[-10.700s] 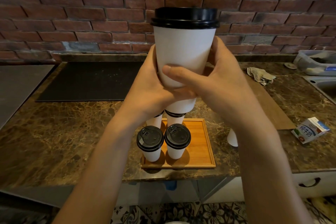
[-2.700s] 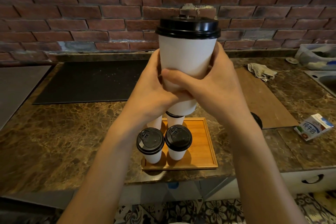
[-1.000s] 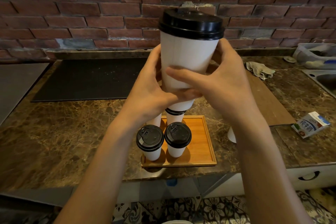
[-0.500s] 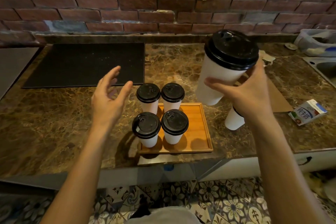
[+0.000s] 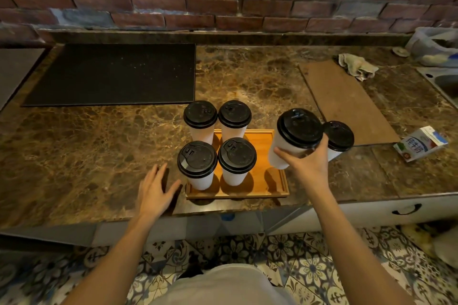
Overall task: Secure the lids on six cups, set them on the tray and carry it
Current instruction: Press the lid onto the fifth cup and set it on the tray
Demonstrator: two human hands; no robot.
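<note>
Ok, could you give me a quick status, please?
Left hand open beside tray. Right hand grips lidded cup at tray's right edge. Four cups on tray, sixth cup on counter. Right column free.

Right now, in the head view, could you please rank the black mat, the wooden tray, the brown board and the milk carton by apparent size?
1. black mat
2. brown board and wooden tray: these look alike, and the tray is nearer the camera, so I leave them unranked
3. milk carton
</note>
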